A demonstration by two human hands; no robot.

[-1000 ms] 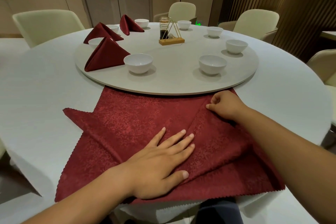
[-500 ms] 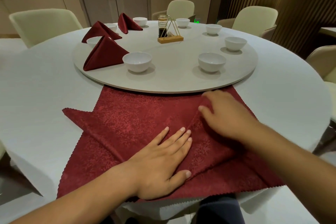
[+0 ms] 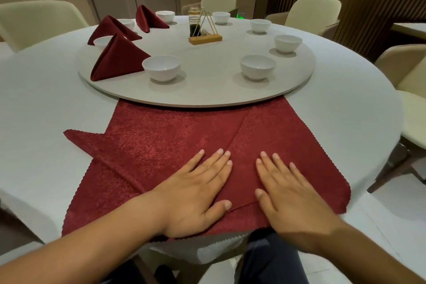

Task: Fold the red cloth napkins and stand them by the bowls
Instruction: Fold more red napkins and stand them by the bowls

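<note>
Partly hidden — napkin (image 3: 173,143) runs under turntable (image 3: 207,92) rim.

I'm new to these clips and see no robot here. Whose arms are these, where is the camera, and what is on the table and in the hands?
There is no machine. A person works with bare hands, filmed by one wide-angle camera worn on their head, which looks forward and down. The left hand and right hand both lie flat, fingers straight, pressing on a partly folded red napkin spread on the white table. Neither hand grips anything. Beyond the cloth, a round turntable carries white bowls, three folded napkins standing beside bowls on its left side, and a small wooden stand near the middle.
</note>
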